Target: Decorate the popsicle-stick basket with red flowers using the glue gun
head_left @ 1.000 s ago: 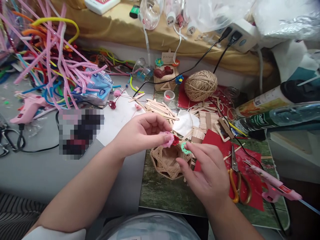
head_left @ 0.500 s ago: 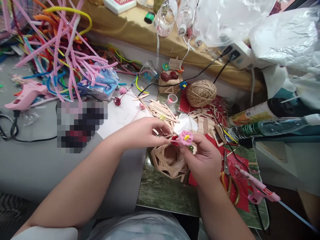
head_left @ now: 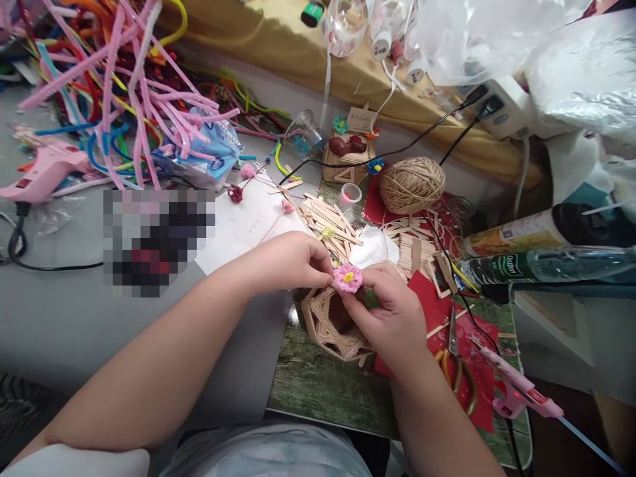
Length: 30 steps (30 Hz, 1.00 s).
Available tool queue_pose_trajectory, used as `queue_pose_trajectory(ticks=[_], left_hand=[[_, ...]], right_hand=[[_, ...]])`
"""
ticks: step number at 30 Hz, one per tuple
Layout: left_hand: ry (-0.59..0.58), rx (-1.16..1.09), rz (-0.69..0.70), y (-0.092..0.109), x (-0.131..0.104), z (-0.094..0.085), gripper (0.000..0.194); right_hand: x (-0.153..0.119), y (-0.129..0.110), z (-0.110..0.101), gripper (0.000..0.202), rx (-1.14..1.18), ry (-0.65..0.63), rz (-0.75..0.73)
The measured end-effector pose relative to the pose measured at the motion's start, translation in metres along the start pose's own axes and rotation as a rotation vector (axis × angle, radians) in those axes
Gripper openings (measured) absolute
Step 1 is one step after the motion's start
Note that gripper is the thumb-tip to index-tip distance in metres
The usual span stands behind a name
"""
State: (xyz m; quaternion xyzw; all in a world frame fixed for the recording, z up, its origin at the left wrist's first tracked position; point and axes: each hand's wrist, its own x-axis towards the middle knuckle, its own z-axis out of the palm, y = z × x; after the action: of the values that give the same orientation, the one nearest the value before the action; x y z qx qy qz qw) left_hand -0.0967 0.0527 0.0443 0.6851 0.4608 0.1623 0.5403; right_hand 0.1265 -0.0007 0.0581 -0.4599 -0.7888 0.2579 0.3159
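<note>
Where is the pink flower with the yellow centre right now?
Mid-frame in the head view, the pink flower is between the left hand and right hand, by the twine basket.

The pink flower (head_left: 348, 279) has a yellow centre (head_left: 348, 277).

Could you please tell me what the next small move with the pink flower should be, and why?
Perhaps ease the pink flower down toward the woven basket, since the left hand and the right hand meet at the flower's edges and, in this view, it shows just past the basket's opening.
</note>
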Motion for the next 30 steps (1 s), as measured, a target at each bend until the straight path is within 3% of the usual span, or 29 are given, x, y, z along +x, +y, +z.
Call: queue_pose_trajectory(ticks=[10, 15, 21, 25, 30], left_hand=[[-0.047, 0.018, 0.029, -0.007, 0.002, -0.005, 0.02], [-0.043, 0.019, 0.057, -0.009, 0.003, -0.005, 0.018], [-0.055, 0.029, 0.085, -0.012, 0.004, -0.005, 0.019], [-0.038, 0.033, 0.072, -0.012, 0.003, -0.007, 0.019], [-0.044, 0.009, 0.108, -0.012, 0.002, -0.005, 0.018]], right_hand=[[0.015, -0.006, -0.009, 0.018, -0.08, -0.233, -0.106], [0.035, -0.006, -0.019, 0.017, -0.15, -0.404, -0.218], [0.058, -0.009, -0.027, 0.013, -0.187, -0.593, -0.24], [0.056, -0.01, -0.022, 0.014, -0.19, -0.609, -0.285], [0.044, -0.007, -0.018, 0.016, -0.158, -0.508, -0.255]])
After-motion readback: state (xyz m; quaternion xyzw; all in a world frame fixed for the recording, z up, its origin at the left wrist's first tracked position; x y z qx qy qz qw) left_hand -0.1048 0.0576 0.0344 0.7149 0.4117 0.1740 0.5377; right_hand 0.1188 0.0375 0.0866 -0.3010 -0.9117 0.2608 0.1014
